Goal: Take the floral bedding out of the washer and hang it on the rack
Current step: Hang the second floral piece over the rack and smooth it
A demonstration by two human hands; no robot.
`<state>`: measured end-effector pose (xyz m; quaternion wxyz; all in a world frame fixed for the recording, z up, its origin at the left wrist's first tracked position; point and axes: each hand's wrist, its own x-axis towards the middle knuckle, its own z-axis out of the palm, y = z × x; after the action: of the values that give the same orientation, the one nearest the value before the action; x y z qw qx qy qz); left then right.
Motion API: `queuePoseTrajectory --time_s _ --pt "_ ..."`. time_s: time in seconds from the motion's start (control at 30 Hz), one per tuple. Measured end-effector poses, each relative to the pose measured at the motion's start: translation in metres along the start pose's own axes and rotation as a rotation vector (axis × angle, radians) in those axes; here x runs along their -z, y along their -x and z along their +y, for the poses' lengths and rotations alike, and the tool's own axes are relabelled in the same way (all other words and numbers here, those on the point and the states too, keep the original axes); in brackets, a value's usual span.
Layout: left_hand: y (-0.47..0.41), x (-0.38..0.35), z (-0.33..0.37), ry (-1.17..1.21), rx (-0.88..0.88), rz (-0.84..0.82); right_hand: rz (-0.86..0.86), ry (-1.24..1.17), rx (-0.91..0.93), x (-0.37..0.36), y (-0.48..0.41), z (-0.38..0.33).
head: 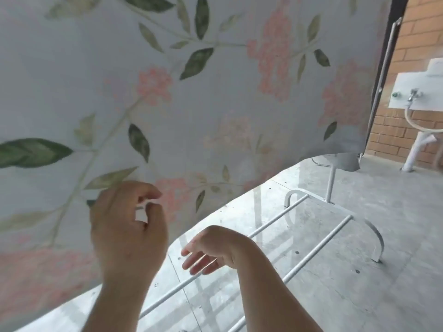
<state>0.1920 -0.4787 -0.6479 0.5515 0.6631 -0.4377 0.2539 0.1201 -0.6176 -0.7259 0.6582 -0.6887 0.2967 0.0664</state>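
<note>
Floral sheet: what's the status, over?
Left hand curled at the floral sheet, grip unclear. Right hand open, empty, over the rack. Sheet hangs spread. Nothing in the way.

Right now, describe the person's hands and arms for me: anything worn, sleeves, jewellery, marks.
The left hand and right hand are bare: no gloves, and no rings show. The left forearm and right forearm are uncovered down to the picture's lower edge, with no sleeve, watch or bracelet in view. No markings can be made out.
</note>
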Motion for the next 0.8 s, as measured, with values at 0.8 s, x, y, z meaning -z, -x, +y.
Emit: queuePoseTrajectory --time_s 0.8 --pt "-0.025 -0.495 0.134 0.977 1.472 -0.586 0.926 -1.562 0.093 0.465 0.037 0.108"
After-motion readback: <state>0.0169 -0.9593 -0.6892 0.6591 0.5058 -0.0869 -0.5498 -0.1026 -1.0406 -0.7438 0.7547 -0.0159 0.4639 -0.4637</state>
